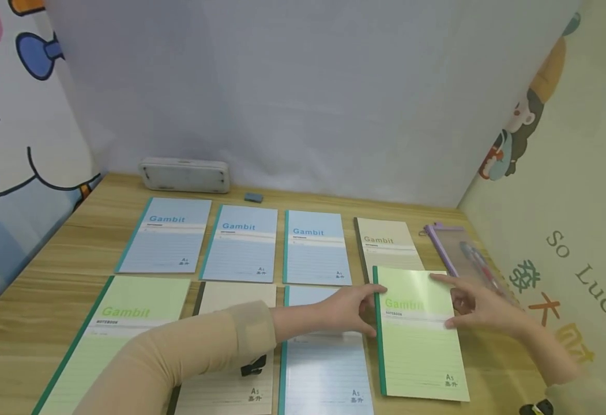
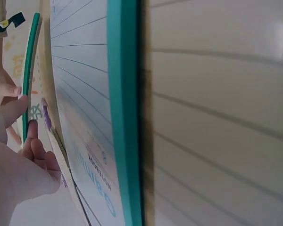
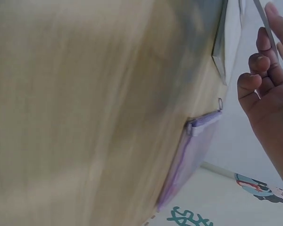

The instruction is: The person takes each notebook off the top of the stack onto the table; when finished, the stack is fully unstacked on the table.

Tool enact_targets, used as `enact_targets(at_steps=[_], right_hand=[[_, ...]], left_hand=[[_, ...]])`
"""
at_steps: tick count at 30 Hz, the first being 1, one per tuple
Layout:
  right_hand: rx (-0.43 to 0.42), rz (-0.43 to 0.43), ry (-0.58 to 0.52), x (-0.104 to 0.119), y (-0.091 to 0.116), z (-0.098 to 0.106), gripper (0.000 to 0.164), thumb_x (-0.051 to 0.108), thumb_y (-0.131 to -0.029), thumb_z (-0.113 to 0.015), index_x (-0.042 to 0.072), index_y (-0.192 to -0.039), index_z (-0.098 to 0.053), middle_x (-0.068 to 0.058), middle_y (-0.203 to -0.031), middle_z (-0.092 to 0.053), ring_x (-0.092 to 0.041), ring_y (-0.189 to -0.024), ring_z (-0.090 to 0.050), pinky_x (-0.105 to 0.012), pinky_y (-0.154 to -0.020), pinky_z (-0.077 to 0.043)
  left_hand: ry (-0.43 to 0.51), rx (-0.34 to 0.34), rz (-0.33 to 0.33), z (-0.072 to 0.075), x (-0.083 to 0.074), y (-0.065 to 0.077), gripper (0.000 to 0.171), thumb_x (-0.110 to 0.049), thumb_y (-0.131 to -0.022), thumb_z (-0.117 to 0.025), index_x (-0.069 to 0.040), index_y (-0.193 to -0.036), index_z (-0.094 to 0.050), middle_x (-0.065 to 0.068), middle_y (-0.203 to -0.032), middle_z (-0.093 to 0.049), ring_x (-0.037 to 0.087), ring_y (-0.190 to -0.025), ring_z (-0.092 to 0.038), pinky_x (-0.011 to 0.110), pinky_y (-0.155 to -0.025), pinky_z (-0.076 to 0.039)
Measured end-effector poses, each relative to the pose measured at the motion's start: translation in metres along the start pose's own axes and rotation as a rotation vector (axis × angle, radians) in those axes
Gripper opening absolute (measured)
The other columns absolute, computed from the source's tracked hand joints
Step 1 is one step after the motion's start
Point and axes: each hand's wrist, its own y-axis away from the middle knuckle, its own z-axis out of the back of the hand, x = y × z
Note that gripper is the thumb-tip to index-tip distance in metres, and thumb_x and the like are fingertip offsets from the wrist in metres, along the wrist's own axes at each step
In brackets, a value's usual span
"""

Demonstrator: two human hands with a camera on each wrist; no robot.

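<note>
A light green notebook (image 1: 419,351) with a dark green spine is held up over the right part of the table, its cover facing me. My left hand (image 1: 341,311) pinches its spine edge between thumb and fingers. On the opposite edge, the right hand (image 1: 481,305) grips it near the upper half. The left wrist view shows the spine (image 2: 29,70) edge-on at the left thumb and fingers. In the right wrist view only a thin edge of the notebook shows between the right thumb and fingers. Behind it, a beige notebook (image 1: 386,236) is partly covered.
Three blue notebooks (image 1: 168,236) lie in the back row. In front are a green notebook (image 1: 121,323), a beige notebook (image 1: 230,392) and a blue notebook (image 1: 326,374), partly under my left arm. A white case (image 1: 184,176), an eraser (image 1: 253,197) and a purple zip pouch (image 1: 458,248) sit farther back.
</note>
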Motion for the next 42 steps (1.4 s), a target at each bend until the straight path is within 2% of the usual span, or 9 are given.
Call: enact_targets(at_steps=[5,9,15,18,20,25,34,38,42], right_hand=[[0.052,0.010,-0.076,-0.009,0.006,-0.013,0.083,0.003,-0.078,-0.073,0.001,-0.147,-0.026,-0.019,-0.067,-0.036,-0.011,-0.050,-0.031,-0.024,-0.043,-0.036],[0.067,-0.014,-0.112,-0.013,0.012,-0.023,0.082,0.001,-0.079,-0.072,0.001,-0.147,-0.026,-0.019,-0.068,-0.035,-0.005,-0.053,-0.033,-0.024,-0.044,-0.037],[0.049,-0.026,-0.109,-0.018,0.016,-0.031,0.079,0.002,-0.080,-0.072,0.003,-0.146,-0.030,-0.019,-0.068,-0.034,-0.003,-0.055,-0.032,-0.025,-0.045,-0.037],[0.084,-0.014,-0.135,-0.021,0.016,-0.032,0.078,0.002,-0.080,-0.071,0.000,-0.146,-0.028,-0.019,-0.068,-0.030,-0.008,-0.054,-0.030,-0.026,-0.045,-0.036],[0.105,0.003,-0.133,-0.022,0.015,-0.033,0.078,0.002,-0.080,-0.071,-0.002,-0.145,-0.028,-0.018,-0.068,-0.031,-0.008,-0.054,-0.031,-0.025,-0.046,-0.036],[0.111,0.046,-0.051,-0.025,0.014,-0.032,0.078,0.009,-0.079,-0.074,-0.003,-0.143,-0.030,-0.014,-0.068,-0.040,-0.005,-0.055,-0.035,-0.022,-0.047,-0.039],[0.125,0.056,0.048,-0.027,0.010,-0.024,0.075,0.019,-0.078,-0.076,-0.002,-0.140,-0.038,-0.009,-0.070,-0.044,-0.003,-0.058,-0.039,-0.021,-0.050,-0.041],[0.103,0.010,0.139,-0.015,0.003,-0.013,0.077,0.025,-0.077,-0.077,0.002,-0.140,-0.041,-0.003,-0.072,-0.046,0.001,-0.061,-0.039,-0.021,-0.050,-0.040],[0.056,-0.018,0.245,0.008,-0.011,0.002,0.076,0.026,-0.076,-0.078,0.007,-0.141,-0.043,0.004,-0.074,-0.049,-0.001,-0.061,-0.040,-0.021,-0.051,-0.039]], left_hand=[[-0.103,0.121,-0.052,-0.002,0.003,0.002,0.088,-0.013,-0.069,-0.085,-0.007,-0.143,-0.038,-0.012,-0.089,-0.062,0.001,-0.078,-0.052,0.013,-0.074,-0.044],[-0.231,0.188,-0.052,0.001,0.005,0.002,0.089,-0.015,-0.067,-0.086,-0.012,-0.143,-0.040,-0.014,-0.094,-0.061,0.001,-0.088,-0.049,0.015,-0.082,-0.041],[-0.444,0.220,-0.064,0.005,0.008,0.003,0.085,-0.034,-0.068,-0.085,-0.021,-0.141,-0.044,-0.011,-0.112,-0.057,0.004,-0.097,-0.045,0.021,-0.091,-0.038],[-0.554,0.224,-0.056,0.007,0.007,0.003,0.081,-0.044,-0.068,-0.082,-0.025,-0.139,-0.048,-0.007,-0.118,-0.052,0.006,-0.099,-0.041,0.022,-0.092,-0.036],[-0.590,0.235,-0.051,0.009,0.006,0.004,0.079,-0.047,-0.069,-0.081,-0.026,-0.138,-0.049,-0.005,-0.119,-0.050,0.007,-0.097,-0.039,0.021,-0.087,-0.036],[-0.637,0.259,-0.052,0.011,0.005,0.002,0.079,-0.051,-0.070,-0.078,-0.028,-0.139,-0.049,-0.003,-0.121,-0.048,0.007,-0.096,-0.037,0.020,-0.082,-0.033],[-0.616,0.266,-0.045,0.013,0.005,-0.001,0.082,-0.051,-0.068,-0.079,-0.027,-0.139,-0.048,-0.002,-0.122,-0.048,0.008,-0.097,-0.037,0.020,-0.082,-0.032],[-0.604,0.248,-0.055,0.020,0.007,0.002,0.081,-0.051,-0.069,-0.078,-0.028,-0.140,-0.047,-0.002,-0.126,-0.048,0.009,-0.102,-0.038,0.022,-0.086,-0.034],[-0.548,0.218,-0.059,0.036,0.004,0.008,0.079,-0.047,-0.072,-0.078,-0.027,-0.141,-0.045,-0.001,-0.131,-0.047,0.010,-0.105,-0.038,0.025,-0.089,-0.036]])
